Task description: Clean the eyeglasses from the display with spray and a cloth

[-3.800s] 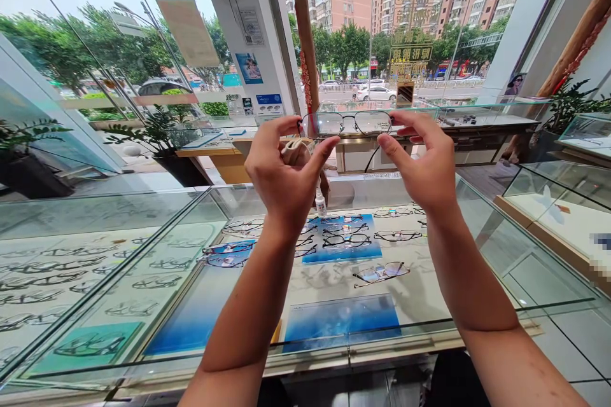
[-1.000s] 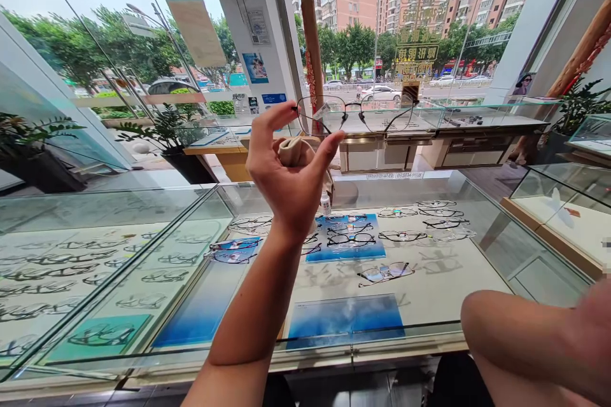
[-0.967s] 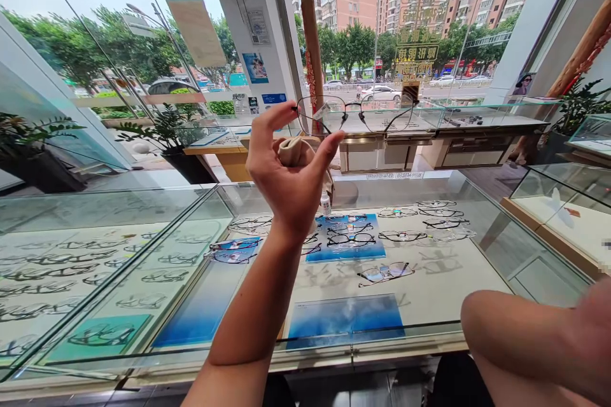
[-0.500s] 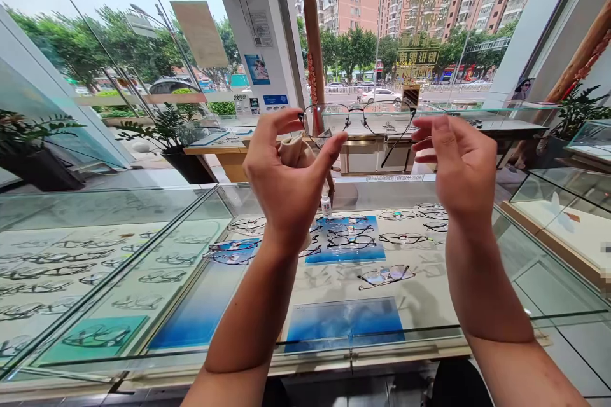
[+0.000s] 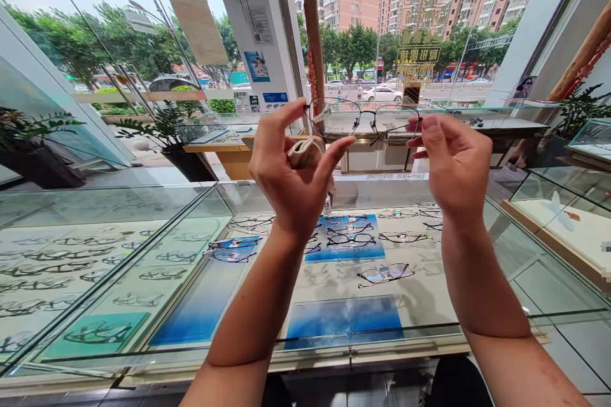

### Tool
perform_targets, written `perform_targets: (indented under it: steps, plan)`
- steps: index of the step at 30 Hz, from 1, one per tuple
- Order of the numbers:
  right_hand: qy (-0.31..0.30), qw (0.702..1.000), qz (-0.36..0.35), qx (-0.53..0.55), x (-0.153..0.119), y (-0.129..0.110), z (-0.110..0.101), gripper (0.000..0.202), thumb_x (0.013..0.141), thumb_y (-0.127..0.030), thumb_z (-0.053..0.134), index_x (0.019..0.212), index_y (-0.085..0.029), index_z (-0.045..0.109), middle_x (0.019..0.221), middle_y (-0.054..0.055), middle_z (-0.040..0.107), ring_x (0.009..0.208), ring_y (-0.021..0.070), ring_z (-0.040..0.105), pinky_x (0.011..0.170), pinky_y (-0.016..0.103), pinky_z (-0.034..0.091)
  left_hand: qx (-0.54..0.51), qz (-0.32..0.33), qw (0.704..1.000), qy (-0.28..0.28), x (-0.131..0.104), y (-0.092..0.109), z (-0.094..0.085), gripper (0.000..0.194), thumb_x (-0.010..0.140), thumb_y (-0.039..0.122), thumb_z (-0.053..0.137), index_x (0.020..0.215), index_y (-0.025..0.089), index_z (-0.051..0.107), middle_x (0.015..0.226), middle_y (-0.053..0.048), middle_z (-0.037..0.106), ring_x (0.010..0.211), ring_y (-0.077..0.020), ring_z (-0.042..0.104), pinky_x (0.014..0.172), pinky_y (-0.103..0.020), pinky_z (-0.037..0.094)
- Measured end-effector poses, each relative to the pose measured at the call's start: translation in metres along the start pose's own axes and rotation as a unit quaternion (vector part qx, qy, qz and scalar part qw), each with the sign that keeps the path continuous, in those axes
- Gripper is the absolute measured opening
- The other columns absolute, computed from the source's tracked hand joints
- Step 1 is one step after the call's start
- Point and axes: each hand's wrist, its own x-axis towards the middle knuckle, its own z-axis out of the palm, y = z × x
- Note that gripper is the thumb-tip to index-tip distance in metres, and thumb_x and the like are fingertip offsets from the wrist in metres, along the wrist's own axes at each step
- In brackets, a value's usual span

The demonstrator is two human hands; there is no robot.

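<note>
A pair of thin dark-rimmed eyeglasses (image 5: 366,113) is held up at chest height in front of me, lenses facing me. My left hand (image 5: 291,165) grips its left end between index finger and thumb. A beige cloth (image 5: 304,154) is bunched in that same palm. At the right end of the frame, near the hinge, my right hand (image 5: 458,162) pinches with thumb and fingers. One temple arm shows folded in behind the right lens. The other temple is hard to make out.
Below my hands stands a glass display case (image 5: 334,283) with several eyeglasses (image 5: 351,240) and blue cards (image 5: 344,324) inside. A small white bottle (image 5: 327,206) is behind my left wrist. Another glass case (image 5: 563,229) stands right, with a potted plant (image 5: 184,140) farther left.
My right hand has moved left and closed on the glasses' right end. The temple that hung down there has swung inward behind the lens. My left hand shifted slightly right.
</note>
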Motion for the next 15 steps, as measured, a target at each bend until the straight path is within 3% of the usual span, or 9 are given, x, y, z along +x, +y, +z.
perform_targets:
  steps: [3,7,12,15]
  plan:
    - [0.018,1.0,-0.018,0.005,-0.001,0.002,0.002,0.037,0.102,-0.06,0.067,0.108,-0.026,0.082,0.107,0.005,0.08,0.082,0.0175,0.074,0.07,0.035,0.062,0.016,0.028,0.998,0.054,-0.001,-0.011,0.005,0.069,0.082,0.05,0.093,0.141,0.031,0.063,0.148,-0.009,0.066,0.125,-0.0311,0.07,0.087,-0.041,0.062]
    - [0.006,1.0,-0.014,0.023,-0.002,0.003,0.005,0.036,0.101,-0.061,0.068,0.11,-0.028,0.081,0.112,0.005,0.08,0.089,0.0189,0.075,0.075,0.036,0.064,0.019,0.049,0.996,0.065,0.0,-0.017,0.012,0.067,0.083,0.048,0.093,0.14,0.032,0.064,0.152,-0.01,0.065,0.117,-0.0282,0.073,0.081,-0.039,0.061]
    - [-0.028,0.996,0.02,0.085,-0.001,0.004,0.007,0.039,0.102,-0.063,0.066,0.114,-0.029,0.081,0.114,0.005,0.081,0.085,0.0185,0.077,0.065,0.034,0.064,0.008,0.112,0.989,0.099,0.0,-0.014,0.018,0.056,0.084,0.046,0.094,0.131,0.028,0.07,0.136,-0.01,0.073,0.127,-0.0305,0.069,0.074,-0.038,0.061]
    - [-0.044,0.992,0.044,0.107,0.0,0.005,0.007,0.039,0.102,-0.063,0.066,0.114,-0.029,0.081,0.113,0.005,0.082,0.084,0.0184,0.078,0.064,0.034,0.064,-0.026,0.085,0.993,0.073,0.0,-0.015,0.021,0.058,0.086,0.05,0.091,0.134,0.03,0.066,0.142,-0.008,0.07,0.13,-0.031,0.069,0.074,-0.038,0.062]
